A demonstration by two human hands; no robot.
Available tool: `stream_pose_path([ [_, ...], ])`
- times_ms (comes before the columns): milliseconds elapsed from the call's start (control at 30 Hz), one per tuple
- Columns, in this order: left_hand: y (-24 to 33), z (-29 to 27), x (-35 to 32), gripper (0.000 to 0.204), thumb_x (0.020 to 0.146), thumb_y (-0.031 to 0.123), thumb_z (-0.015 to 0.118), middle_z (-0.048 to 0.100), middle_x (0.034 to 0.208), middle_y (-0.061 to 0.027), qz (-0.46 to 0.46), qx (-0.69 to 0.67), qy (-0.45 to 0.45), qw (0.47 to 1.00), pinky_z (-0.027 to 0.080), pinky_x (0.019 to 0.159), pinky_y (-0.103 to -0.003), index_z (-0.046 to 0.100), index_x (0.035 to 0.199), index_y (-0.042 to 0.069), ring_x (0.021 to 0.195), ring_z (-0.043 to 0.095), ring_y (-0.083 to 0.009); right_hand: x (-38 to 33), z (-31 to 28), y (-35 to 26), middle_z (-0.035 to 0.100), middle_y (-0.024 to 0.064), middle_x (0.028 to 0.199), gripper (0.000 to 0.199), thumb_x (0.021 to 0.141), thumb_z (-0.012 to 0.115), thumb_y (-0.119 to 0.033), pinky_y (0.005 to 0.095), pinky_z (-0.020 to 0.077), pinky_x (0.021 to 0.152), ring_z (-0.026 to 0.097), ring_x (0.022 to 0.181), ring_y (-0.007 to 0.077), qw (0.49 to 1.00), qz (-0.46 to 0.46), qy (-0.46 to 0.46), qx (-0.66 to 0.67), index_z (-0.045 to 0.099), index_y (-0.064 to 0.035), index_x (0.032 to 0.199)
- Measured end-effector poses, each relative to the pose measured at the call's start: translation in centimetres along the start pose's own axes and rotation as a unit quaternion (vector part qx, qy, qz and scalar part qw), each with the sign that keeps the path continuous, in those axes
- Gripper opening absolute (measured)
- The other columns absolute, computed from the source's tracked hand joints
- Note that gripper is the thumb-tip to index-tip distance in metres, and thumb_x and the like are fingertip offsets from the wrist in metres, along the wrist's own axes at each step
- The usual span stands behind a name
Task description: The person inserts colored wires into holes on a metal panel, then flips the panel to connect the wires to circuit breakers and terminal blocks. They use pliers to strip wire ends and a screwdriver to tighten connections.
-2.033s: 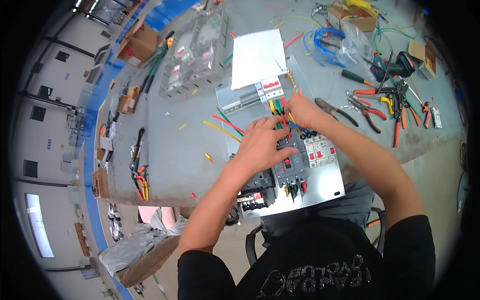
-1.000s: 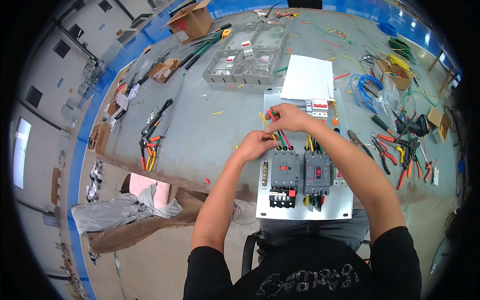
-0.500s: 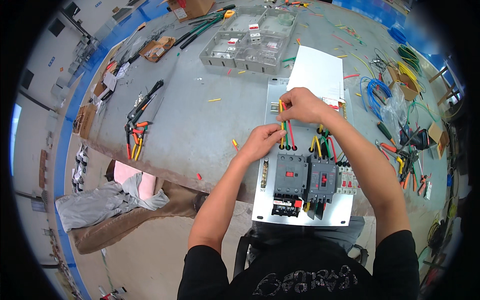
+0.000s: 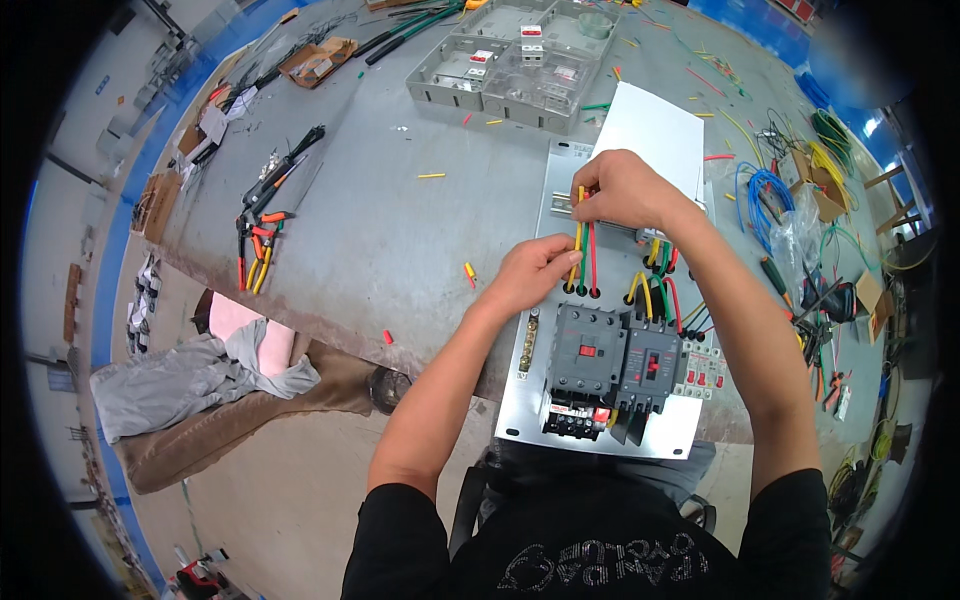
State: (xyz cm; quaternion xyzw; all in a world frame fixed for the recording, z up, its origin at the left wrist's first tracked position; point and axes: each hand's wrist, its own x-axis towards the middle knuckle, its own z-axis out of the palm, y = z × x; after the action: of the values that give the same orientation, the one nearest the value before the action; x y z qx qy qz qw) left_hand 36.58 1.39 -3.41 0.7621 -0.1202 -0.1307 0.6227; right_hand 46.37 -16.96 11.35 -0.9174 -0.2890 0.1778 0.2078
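Observation:
A metal mounting plate (image 4: 655, 432) lies in front of me across the table's edge. It carries a dark contactor (image 4: 583, 345), a moulded-case breaker (image 4: 649, 366) and small white breakers (image 4: 703, 373). A yellow wire (image 4: 577, 238), a green wire (image 4: 584, 262) and a red wire (image 4: 593, 265) rise from holes above the contactor. My right hand (image 4: 628, 190) pinches the wires' upper part, its fingers hiding their ends. Lower down, my left hand (image 4: 535, 273) has thumb and fingers closed on the yellow wire. Bent wires (image 4: 655, 285) loop into the breaker's top.
White paper (image 4: 655, 135) covers the plate's far part. Grey plastic enclosures (image 4: 500, 75) stand further back. Pliers (image 4: 260, 250) lie at left, wire offcuts (image 4: 432, 176) between. Blue wire coils (image 4: 762, 205) and more tools (image 4: 825, 345) are at right. A draped grey cloth (image 4: 180, 385) hangs below the table's left edge.
The whole view has shifted slightly. Both hands stay at the same wires, with the left thumb and fingers now closed on the yellow one.

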Motion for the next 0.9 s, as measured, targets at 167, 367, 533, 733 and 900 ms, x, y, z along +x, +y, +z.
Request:
stream_pose_path([
  [167, -0.2, 0.7, -0.7, 0.027, 0.11, 0.029, 0.064, 0.071, 0.084, -0.0036, 0.019, 0.055, 0.059, 0.997, 0.053, 0.075, -0.032, 0.07, 0.107, 0.003, 0.08, 0.066, -0.0124, -2.1, 0.5, -1.0, 0.074, 0.0128, 0.121, 0.03, 0.08, 0.085, -0.02, 0.042, 0.0567, 0.095, 0.069, 0.112, 0.0313, 0.988, -0.096, 0.069, -0.098, 0.083, -0.0075, 0.108],
  [367, 0.7, 1.5, -1.0, 0.027, 0.108, 0.034, 0.065, 0.069, 0.077, -0.0113, 0.079, 0.135, 0.12, 0.98, 0.052, 0.068, -0.042, 0.07, 0.106, 0.008, 0.071, 0.068, -0.0295, -3.7, 1.4, -0.6, 0.067, 0.0126, 0.143, 0.04, 0.079, 0.087, -0.015, 0.0476, 0.052, 0.113, 0.053, 0.146, 0.0366, 0.945, -0.211, 0.175, -0.179, 0.081, -0.0099, 0.118],
  [533, 0.3, 1.5, -1.1, 0.024, 0.108, 0.036, 0.064, 0.07, 0.076, -0.0112, 0.091, 0.134, 0.14, 0.977, 0.052, 0.066, -0.047, 0.069, 0.106, 0.013, 0.073, 0.07, -0.036, -4.9, 2.2, -1.7, 0.062, 0.0126, 0.153, 0.041, 0.082, 0.084, -0.012, 0.0496, 0.0485, 0.117, 0.049, 0.151, 0.037, 0.926, -0.238, 0.206, -0.208, 0.079, -0.0093, 0.123],
  [733, 0.0, 2.1, -1.2, 0.023, 0.108, 0.035, 0.064, 0.071, 0.076, -0.0094, 0.104, 0.12, 0.159, 0.974, 0.052, 0.066, -0.047, 0.068, 0.104, 0.012, 0.073, 0.071, -0.0352, -5.9, 3.4, -2.2, 0.063, 0.0134, 0.15, 0.037, 0.086, 0.079, -0.009, 0.0504, 0.0468, 0.115, 0.05, 0.148, 0.0366, 0.928, -0.217, 0.22, -0.209, 0.076, -0.0054, 0.123],
  [900, 0.0, 2.2, -1.2, 0.016, 0.106, 0.028, 0.066, 0.071, 0.077, -0.0101, 0.121, 0.111, 0.174, 0.971, 0.053, 0.065, -0.044, 0.07, 0.108, 0.012, 0.072, 0.071, -0.0335, -7.8, 3.7, -3.1, 0.068, 0.0125, 0.13, 0.039, 0.085, 0.076, -0.002, 0.0508, 0.0526, 0.102, 0.062, 0.127, 0.0362, 0.931, -0.224, 0.182, -0.225, 0.074, -0.0037, 0.124],
])
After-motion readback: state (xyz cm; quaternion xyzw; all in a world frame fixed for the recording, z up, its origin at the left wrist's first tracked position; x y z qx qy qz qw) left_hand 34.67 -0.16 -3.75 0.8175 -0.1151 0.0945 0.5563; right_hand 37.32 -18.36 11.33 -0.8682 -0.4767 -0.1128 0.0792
